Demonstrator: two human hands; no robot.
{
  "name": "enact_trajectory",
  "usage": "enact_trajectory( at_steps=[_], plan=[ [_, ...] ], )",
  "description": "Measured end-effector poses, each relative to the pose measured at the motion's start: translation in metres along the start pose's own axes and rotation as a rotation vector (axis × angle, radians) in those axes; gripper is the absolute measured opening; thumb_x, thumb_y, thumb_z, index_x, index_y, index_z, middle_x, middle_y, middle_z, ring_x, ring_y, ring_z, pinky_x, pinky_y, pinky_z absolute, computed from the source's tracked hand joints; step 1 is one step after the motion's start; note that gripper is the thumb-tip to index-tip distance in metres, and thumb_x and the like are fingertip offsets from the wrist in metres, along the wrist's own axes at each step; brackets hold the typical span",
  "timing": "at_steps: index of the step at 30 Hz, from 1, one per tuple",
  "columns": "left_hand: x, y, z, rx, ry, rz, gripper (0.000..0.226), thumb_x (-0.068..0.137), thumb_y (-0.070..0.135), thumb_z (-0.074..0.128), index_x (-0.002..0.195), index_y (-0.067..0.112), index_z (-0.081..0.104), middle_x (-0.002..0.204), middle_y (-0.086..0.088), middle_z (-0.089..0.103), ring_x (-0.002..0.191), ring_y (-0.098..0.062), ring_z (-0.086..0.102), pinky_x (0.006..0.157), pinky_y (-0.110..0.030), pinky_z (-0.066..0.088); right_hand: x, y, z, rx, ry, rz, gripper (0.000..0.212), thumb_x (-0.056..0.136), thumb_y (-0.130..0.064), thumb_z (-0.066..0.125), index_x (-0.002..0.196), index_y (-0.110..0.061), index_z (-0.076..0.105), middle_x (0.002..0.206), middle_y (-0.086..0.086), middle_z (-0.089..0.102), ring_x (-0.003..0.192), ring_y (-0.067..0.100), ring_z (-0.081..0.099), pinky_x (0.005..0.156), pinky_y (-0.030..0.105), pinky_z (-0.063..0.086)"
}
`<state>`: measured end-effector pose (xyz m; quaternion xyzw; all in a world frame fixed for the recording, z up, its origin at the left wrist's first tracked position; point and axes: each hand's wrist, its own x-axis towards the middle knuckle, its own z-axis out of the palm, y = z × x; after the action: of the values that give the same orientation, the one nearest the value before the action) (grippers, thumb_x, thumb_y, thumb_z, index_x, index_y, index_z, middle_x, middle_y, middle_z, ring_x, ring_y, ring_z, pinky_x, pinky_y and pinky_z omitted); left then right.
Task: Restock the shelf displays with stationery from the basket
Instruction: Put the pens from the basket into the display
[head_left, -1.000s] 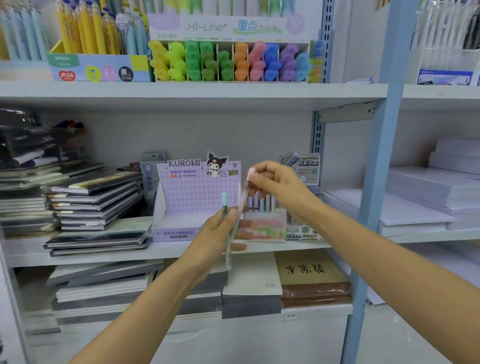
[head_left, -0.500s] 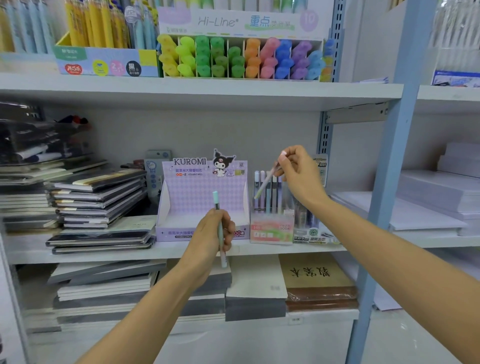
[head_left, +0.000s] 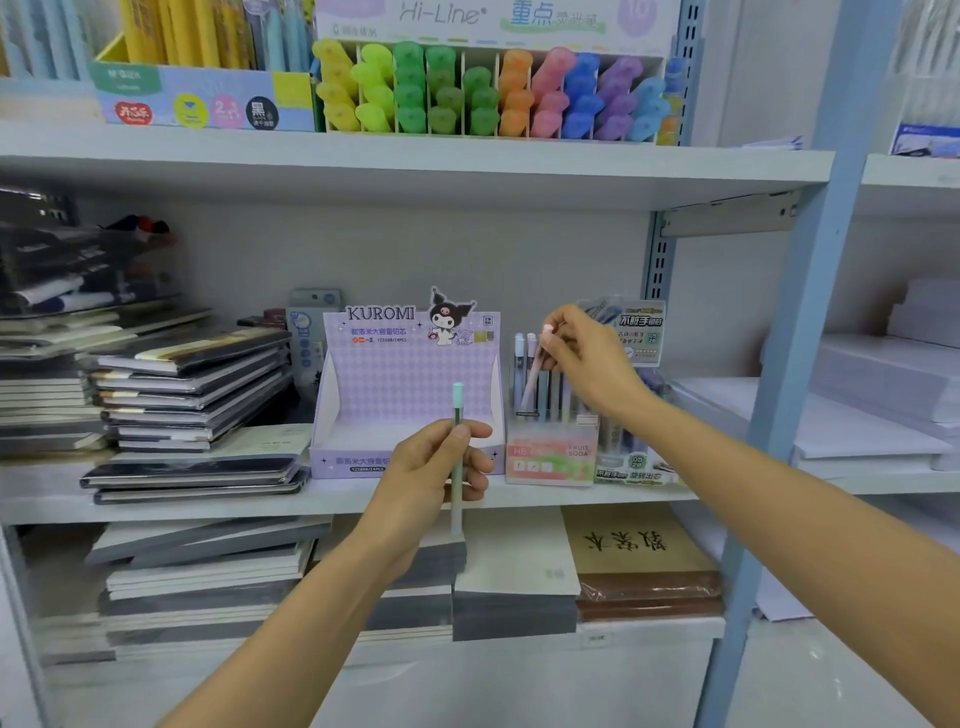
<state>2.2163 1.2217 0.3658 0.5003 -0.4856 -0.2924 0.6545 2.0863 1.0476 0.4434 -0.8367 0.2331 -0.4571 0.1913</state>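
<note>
My right hand (head_left: 589, 358) pinches the top of a pale pink pencil (head_left: 535, 371), whose lower end stands among several upright pencils in the small "Fruit Soda" display box (head_left: 550, 457) on the middle shelf. In front of the shelf, my left hand (head_left: 434, 470) grips a mint-green pencil (head_left: 457, 402) upright, below the purple Kuromi display box (head_left: 410, 374). No basket is in view.
Stacks of notebooks (head_left: 192, 384) lie left of the Kuromi box and on the shelf below. Another pencil-lead display (head_left: 634, 395) stands right of the Fruit Soda box. Coloured highlighters (head_left: 488, 93) fill the top shelf. A blue upright post (head_left: 789, 364) borders the bay on the right.
My right hand has carried the pink pencil from in front of the shelf to the Fruit Soda box and lowered it among the pencils. My left hand keeps the green pencil.
</note>
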Motion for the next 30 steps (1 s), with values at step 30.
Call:
enact_trajectory(
  at_steps=[30],
  plan=[
    [0.006, 0.004, 0.033, 0.457, 0.121, 0.226, 0.029, 0.099, 0.030, 0.049, 0.127, 0.023, 0.048, 0.124, 0.005, 0.050, 0.108, -0.004, 0.052, 0.087, -0.016, 0.045, -0.034, -0.039, -0.013, 0.500, -0.055, -0.016, 0.013, 0.095, -0.012, 0.057, 0.098, -0.007, 0.068, 0.085, 0.002, 0.069, 0.075, 0.003, 0.065, 0.071, 0.016, 0.052]
  ],
)
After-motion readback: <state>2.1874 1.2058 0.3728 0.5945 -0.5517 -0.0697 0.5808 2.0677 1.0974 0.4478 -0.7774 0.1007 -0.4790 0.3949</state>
